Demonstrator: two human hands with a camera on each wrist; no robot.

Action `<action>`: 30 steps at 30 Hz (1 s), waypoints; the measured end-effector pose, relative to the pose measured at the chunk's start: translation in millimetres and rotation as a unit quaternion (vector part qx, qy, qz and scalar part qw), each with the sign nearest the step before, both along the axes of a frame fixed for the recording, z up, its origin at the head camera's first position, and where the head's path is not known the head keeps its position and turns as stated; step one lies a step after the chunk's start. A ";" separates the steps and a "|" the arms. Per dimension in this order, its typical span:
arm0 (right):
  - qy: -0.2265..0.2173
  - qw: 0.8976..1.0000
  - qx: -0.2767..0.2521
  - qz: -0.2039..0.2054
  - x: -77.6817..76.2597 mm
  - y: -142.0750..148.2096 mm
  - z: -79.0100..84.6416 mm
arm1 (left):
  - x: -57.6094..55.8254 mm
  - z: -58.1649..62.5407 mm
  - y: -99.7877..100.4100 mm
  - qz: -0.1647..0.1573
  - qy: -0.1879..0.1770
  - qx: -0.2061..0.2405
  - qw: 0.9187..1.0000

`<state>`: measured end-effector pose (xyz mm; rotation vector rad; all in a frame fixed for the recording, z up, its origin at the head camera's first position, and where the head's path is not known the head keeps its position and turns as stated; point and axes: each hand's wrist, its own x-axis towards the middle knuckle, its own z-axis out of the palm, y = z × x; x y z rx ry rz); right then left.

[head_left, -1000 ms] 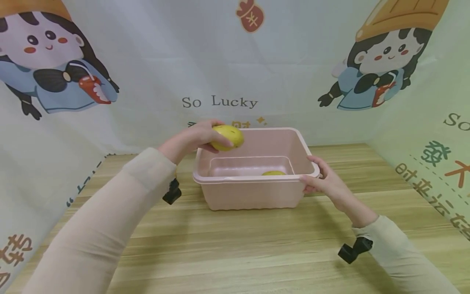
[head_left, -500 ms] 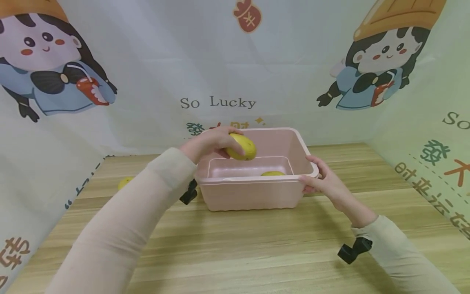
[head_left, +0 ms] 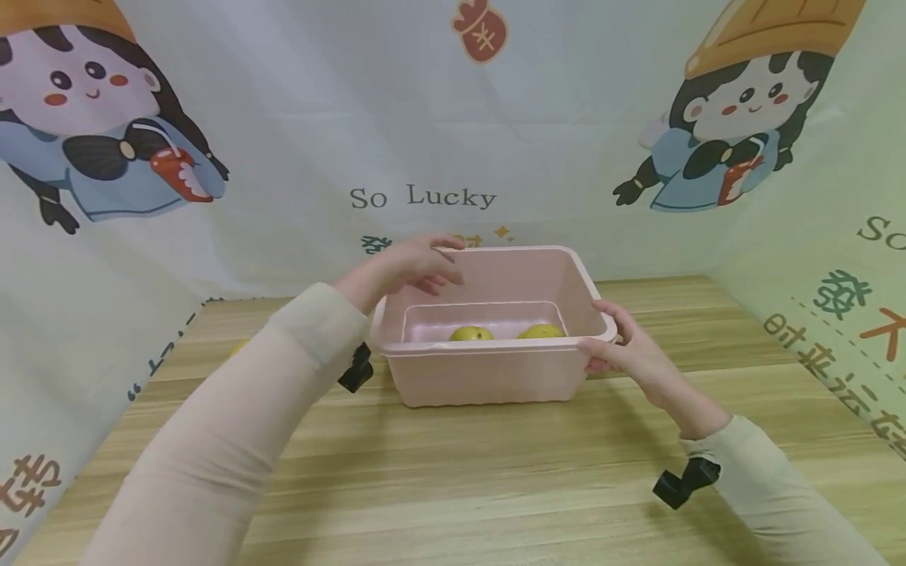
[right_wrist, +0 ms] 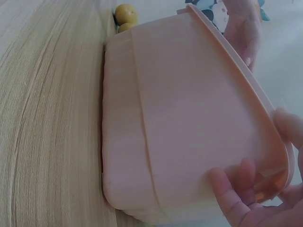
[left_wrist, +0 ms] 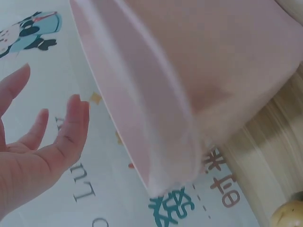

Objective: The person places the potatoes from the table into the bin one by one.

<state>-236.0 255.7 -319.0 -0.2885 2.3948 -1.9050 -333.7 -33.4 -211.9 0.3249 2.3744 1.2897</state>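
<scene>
A pink plastic storage bin stands on the table. Inside, two yellow oval pieces of produce show above the near rim, one at the left and one at the right; their kind is unclear. My left hand hovers over the bin's back left corner, holding nothing. In the left wrist view its fingers are spread and loosely bent beside the bin wall. My right hand grips the rim at the near right corner, the thumb in front. The right wrist view shows its fingers against the outer wall.
More yellow produce lies on the table beyond the bin's left end; in the head view my left sleeve mostly covers it. A printed cloth hangs right behind the bin. Wood table surface extends in front.
My left hand carried a yellow oval piece rightward over the bin and let it go; it now lies inside beside the other. That hand drew back slightly left. The right hand stayed on the rim.
</scene>
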 end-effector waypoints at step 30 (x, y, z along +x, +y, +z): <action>-0.001 1.000 0.016 -0.007 -0.1 -2.0 0.6 | -5.5 -66.4 -173.2 0.081 0.166 -0.029 0.982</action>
